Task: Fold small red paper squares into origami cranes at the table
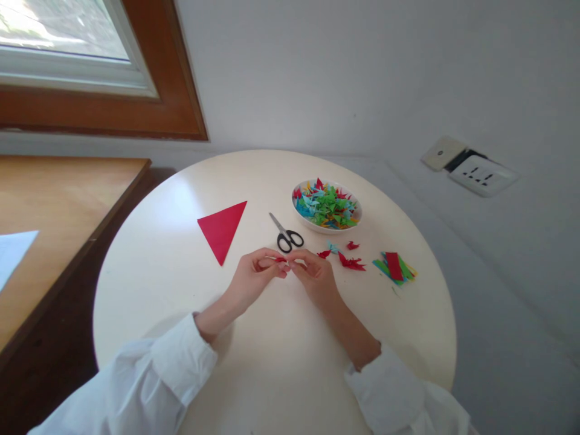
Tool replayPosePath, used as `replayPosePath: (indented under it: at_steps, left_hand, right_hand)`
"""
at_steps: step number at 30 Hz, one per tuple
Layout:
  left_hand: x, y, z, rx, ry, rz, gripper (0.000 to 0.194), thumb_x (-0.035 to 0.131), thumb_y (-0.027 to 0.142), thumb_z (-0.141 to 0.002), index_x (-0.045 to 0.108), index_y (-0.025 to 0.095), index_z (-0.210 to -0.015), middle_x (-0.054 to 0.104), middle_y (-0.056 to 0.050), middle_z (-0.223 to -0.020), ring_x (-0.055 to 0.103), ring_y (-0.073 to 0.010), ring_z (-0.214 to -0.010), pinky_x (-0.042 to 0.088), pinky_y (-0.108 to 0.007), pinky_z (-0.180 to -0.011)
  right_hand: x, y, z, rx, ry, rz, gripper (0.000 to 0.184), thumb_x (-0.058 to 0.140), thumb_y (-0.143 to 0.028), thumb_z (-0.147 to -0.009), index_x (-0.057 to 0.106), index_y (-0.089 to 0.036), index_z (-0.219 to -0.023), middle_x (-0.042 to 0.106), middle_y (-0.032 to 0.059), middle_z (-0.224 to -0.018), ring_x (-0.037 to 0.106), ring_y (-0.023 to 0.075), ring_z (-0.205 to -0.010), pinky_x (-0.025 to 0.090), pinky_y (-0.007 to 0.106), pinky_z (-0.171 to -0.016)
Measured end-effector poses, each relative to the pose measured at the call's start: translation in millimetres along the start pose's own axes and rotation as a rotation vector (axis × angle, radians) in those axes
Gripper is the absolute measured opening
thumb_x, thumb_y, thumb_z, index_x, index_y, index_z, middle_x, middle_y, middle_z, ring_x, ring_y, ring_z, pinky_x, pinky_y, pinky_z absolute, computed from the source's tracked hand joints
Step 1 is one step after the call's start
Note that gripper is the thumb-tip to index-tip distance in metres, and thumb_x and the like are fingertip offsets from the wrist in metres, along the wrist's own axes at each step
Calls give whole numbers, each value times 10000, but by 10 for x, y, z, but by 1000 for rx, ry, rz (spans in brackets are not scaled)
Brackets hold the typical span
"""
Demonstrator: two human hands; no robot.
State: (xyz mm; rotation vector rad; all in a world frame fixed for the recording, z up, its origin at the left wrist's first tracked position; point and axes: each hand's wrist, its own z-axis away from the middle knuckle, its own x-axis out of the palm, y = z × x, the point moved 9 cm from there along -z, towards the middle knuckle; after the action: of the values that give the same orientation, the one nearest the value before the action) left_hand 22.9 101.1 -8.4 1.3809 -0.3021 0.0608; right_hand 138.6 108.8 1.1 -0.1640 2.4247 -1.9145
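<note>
Between my fingertips is a small piece of folded red paper (281, 260), mostly hidden by the fingers. My left hand (257, 270) pinches it from the left, and my right hand (314, 273) closes its thumb and forefinger at its right end. Just beyond the hands lie black-handled scissors (285, 234), blades pointing away. A larger red paper triangle (222, 231) rests flat to the left. To the right of my right hand sit several small folded paper cranes, among them a red crane (351, 261) and a light blue one (333, 248).
A white oval bowl (312, 226) full of colourful folded cranes stands at the back of the round white table (149, 290). Small paper strips (394, 267) are stacked at the right. A wooden desk (58, 193) is at the left, and a wall socket (480, 174) at the right.
</note>
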Motion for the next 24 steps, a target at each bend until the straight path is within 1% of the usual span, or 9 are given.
replayPosePath:
  at_steps: [2,5,8,10,14,17,22,24]
  left_hand:
    - [12,24,-1,21,-25,11,233,709,260,-612,616,133,-784,676,-27,-628,630,-149,-656,472,-286,-712]
    - [9,57,-5,58,-44,-5,203,662,238,-655,624,134,-825,688,-38,-688,639,-164,-723,462,-308,-778]
    - [-21,75,-10,82,-27,-79,193,626,192,-657,633,136,-842,685,-41,-730,628,-171,-748,460,-297,-753]
    - [-40,89,-11,102,-12,-127,185,605,179,-661,640,135,-837,677,-45,-769,612,-166,-748,458,-285,-726]
    - [-57,109,-9,152,-2,-168,159,558,240,-723,645,134,-805,646,-46,-785,585,-158,-753,459,-290,-737]
    - [-50,101,-9,171,-11,-203,206,554,326,-757,634,136,-756,631,-41,-744,578,-156,-730,461,-290,-725]
    - [4,118,14,202,-56,-292,252,548,370,-779,617,133,-730,640,-48,-718,577,-151,-700,437,-255,-661]
    - [24,121,27,200,-73,-330,260,549,381,-780,612,131,-746,639,-50,-701,579,-148,-676,429,-246,-629]
  right_hand:
    - [-43,-63,13,-70,24,66,111,588,-194,-728,650,-231,-811,624,28,-830,586,157,-804,482,280,-654]
    - [-29,-194,56,-199,21,208,193,587,-162,-735,640,-248,-900,606,43,-917,565,168,-877,470,291,-678]
    - [15,-308,100,-305,26,343,197,607,-144,-729,649,-257,-885,602,41,-919,558,171,-889,468,321,-736]
    - [32,-348,112,-338,39,401,169,617,-143,-726,660,-261,-839,609,32,-888,564,171,-871,461,343,-777]
    - [26,-329,94,-308,49,440,158,636,-144,-709,674,-277,-785,625,22,-843,569,181,-836,455,355,-780]
    - [4,-294,78,-262,57,415,134,635,-164,-713,676,-284,-756,633,19,-823,569,186,-823,450,360,-773]
    - [-1,-237,44,-157,50,332,32,642,-217,-706,659,-244,-700,638,22,-742,560,177,-732,435,312,-634]
    - [4,-198,30,-102,40,297,29,638,-221,-703,649,-227,-676,630,19,-712,554,168,-699,420,296,-603]
